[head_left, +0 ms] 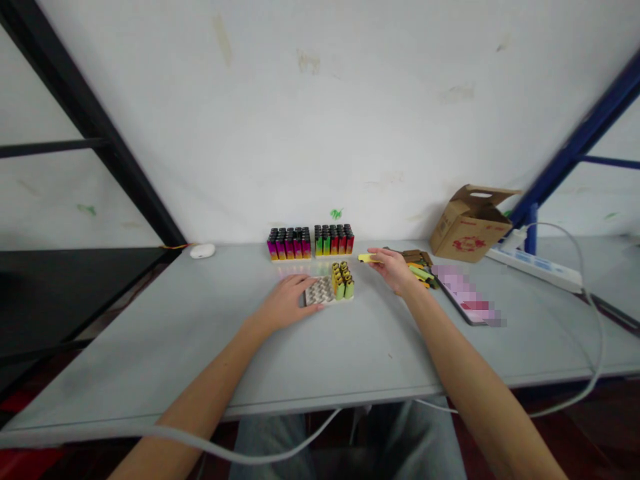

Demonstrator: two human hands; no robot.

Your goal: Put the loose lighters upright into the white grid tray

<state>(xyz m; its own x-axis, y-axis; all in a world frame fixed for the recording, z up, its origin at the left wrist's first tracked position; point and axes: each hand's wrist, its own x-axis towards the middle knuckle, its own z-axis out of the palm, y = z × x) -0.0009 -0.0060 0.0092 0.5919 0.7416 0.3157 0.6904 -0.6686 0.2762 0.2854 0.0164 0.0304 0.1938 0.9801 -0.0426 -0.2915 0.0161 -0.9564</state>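
Note:
My left hand (pixel 289 301) grips the left end of a small white tray (pixel 320 292) with rows of holes, thumb and fingers on its opposite edges. Several yellow-green lighters (pixel 343 281) stand upright in the tray's right part; its left part shows bare holes. Just right of the tray and above the table, my right hand (pixel 393 268) pinches a yellow lighter (pixel 367 258) held roughly level, pointing left. Beyond my right hand lies a loose pile of yellow, green and brown lighters (pixel 421 272), partly hidden by the hand.
Against the wall stand one block of purple lighters (pixel 289 245) and one of multicoloured lighters (pixel 334 240). To the right are an open cardboard box (pixel 467 230), a phone (pixel 465 297) and a power strip (pixel 537 267) with a cable. A white earbud case (pixel 203 251) sits at left.

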